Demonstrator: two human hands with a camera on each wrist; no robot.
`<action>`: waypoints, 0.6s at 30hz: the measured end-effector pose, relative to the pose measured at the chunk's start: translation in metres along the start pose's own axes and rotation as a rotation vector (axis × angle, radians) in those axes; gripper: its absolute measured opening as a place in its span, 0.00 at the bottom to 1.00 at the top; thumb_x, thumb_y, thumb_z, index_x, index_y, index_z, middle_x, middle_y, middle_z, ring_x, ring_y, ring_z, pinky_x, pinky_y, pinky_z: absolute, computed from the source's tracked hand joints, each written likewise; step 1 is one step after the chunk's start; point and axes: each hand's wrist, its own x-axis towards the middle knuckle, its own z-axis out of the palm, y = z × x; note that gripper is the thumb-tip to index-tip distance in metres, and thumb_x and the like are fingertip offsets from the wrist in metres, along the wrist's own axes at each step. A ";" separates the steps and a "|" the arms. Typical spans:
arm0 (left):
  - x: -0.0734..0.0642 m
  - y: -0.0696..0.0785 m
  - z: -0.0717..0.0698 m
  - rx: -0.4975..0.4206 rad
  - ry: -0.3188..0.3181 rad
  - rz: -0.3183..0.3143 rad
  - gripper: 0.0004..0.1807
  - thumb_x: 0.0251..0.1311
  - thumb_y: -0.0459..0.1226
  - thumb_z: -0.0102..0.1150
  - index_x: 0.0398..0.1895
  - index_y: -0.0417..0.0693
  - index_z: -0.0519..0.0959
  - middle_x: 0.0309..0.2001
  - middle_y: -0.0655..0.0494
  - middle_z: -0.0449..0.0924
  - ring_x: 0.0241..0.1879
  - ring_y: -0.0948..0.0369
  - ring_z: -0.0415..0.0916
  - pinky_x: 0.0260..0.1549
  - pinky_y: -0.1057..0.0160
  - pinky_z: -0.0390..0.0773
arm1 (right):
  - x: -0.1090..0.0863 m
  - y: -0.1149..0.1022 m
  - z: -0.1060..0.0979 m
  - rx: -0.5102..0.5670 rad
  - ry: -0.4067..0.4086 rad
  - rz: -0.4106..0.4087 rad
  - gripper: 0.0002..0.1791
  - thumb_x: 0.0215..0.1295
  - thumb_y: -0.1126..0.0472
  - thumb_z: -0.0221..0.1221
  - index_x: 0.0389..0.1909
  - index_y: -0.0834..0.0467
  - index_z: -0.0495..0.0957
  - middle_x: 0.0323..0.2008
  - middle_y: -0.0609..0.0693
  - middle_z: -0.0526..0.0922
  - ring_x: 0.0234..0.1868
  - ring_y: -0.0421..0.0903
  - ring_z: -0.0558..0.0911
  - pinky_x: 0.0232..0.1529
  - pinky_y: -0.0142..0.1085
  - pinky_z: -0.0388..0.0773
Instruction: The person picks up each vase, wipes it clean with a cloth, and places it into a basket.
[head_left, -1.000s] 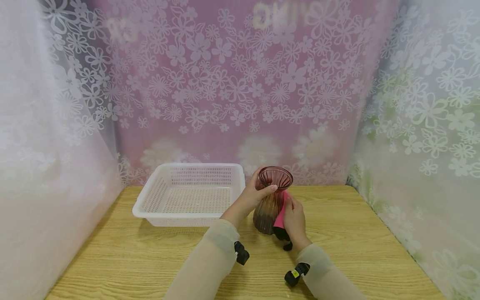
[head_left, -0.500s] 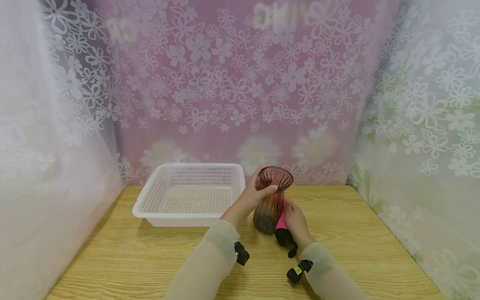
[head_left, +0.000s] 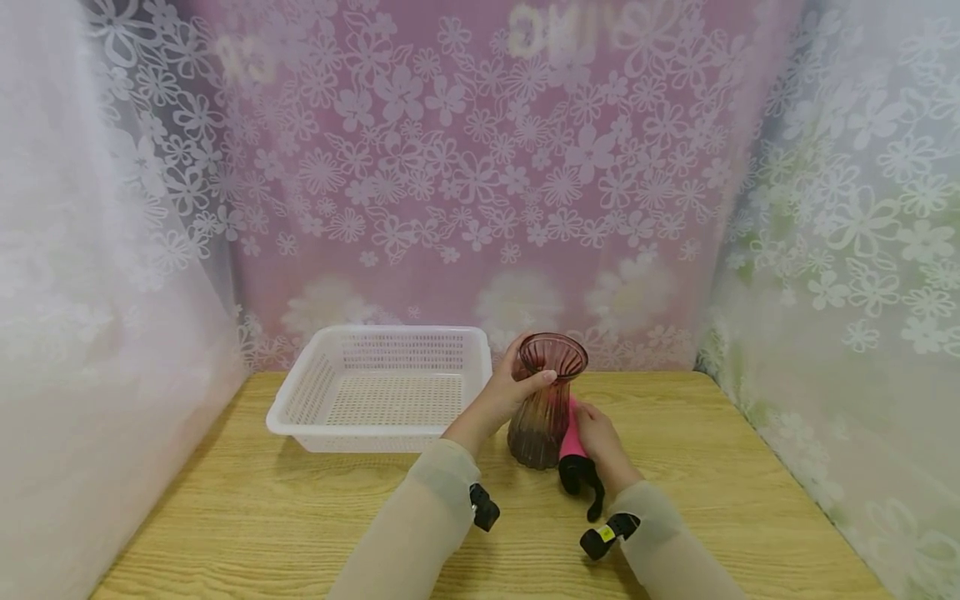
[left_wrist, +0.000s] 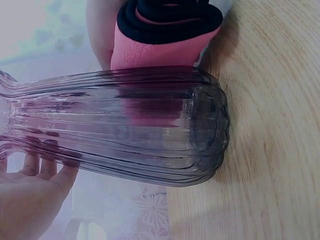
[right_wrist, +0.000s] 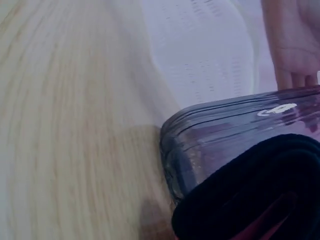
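Note:
A ribbed glass vase [head_left: 537, 429], reddish at its flared mouth and greyer toward the base, stands on the wooden table. My left hand [head_left: 504, 395] grips its narrow neck, thumb across the front. In the left wrist view, fingers of that hand [left_wrist: 35, 192] lie against the neck. Against the vase's right side my right hand [head_left: 602, 442] holds a folded pink and black cloth [head_left: 573, 446]. The cloth's thick dark folds [right_wrist: 250, 185] cover part of the vase in the right wrist view. Most of the right hand's fingers are hidden behind the cloth.
A white perforated plastic basket [head_left: 390, 432] stands left of the vase, close to my left forearm. Flower-patterned curtains [head_left: 465, 192] enclose the back and both sides of the wooden table [head_left: 247, 517].
My right hand has slid a little down and to the right along the vase's side with the cloth, whose black end hangs lower. The left hand and the vase hold nearly the same place.

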 end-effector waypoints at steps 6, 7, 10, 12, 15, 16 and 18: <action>0.001 -0.001 0.000 0.022 0.004 -0.002 0.44 0.67 0.43 0.62 0.80 0.66 0.49 0.72 0.43 0.63 0.68 0.51 0.66 0.64 0.48 0.68 | -0.004 -0.005 -0.012 0.033 -0.030 0.036 0.30 0.82 0.53 0.37 0.74 0.69 0.59 0.72 0.71 0.59 0.73 0.68 0.56 0.72 0.58 0.51; 0.001 -0.001 0.000 0.026 0.007 -0.005 0.44 0.67 0.44 0.63 0.80 0.67 0.49 0.72 0.44 0.64 0.68 0.52 0.66 0.64 0.49 0.68 | -0.005 -0.006 -0.014 0.044 -0.033 0.040 0.31 0.82 0.52 0.37 0.74 0.69 0.58 0.72 0.71 0.58 0.74 0.67 0.55 0.72 0.58 0.50; 0.001 -0.001 -0.001 0.034 0.016 -0.011 0.45 0.67 0.44 0.63 0.80 0.67 0.49 0.71 0.46 0.65 0.67 0.52 0.67 0.63 0.49 0.69 | -0.008 -0.011 -0.022 0.078 -0.034 0.060 0.32 0.82 0.50 0.36 0.76 0.66 0.55 0.74 0.69 0.55 0.75 0.66 0.52 0.73 0.57 0.48; 0.001 -0.002 -0.001 0.037 0.020 -0.016 0.45 0.67 0.44 0.63 0.80 0.67 0.49 0.70 0.46 0.66 0.67 0.52 0.67 0.63 0.50 0.70 | -0.010 -0.015 -0.027 0.092 -0.031 0.071 0.33 0.82 0.48 0.36 0.77 0.64 0.53 0.75 0.69 0.53 0.76 0.66 0.50 0.73 0.58 0.47; 0.000 -0.002 -0.001 0.039 0.022 -0.023 0.44 0.67 0.45 0.63 0.80 0.68 0.49 0.71 0.46 0.65 0.67 0.52 0.67 0.62 0.50 0.71 | -0.013 -0.020 -0.034 0.121 -0.022 0.087 0.34 0.81 0.46 0.36 0.78 0.62 0.52 0.76 0.68 0.51 0.76 0.65 0.50 0.73 0.58 0.47; 0.000 -0.002 -0.001 0.039 0.021 -0.024 0.44 0.67 0.45 0.63 0.80 0.69 0.49 0.71 0.47 0.65 0.68 0.52 0.67 0.62 0.50 0.71 | -0.014 -0.022 -0.037 0.130 -0.019 0.089 0.34 0.81 0.45 0.36 0.79 0.61 0.51 0.76 0.67 0.51 0.76 0.65 0.50 0.73 0.58 0.47; 0.000 -0.002 -0.002 0.041 0.019 -0.027 0.44 0.67 0.46 0.63 0.80 0.70 0.50 0.71 0.48 0.65 0.68 0.53 0.66 0.62 0.50 0.70 | -0.016 -0.027 -0.042 0.148 -0.013 0.089 0.35 0.81 0.44 0.36 0.79 0.60 0.49 0.77 0.67 0.49 0.76 0.65 0.49 0.73 0.58 0.47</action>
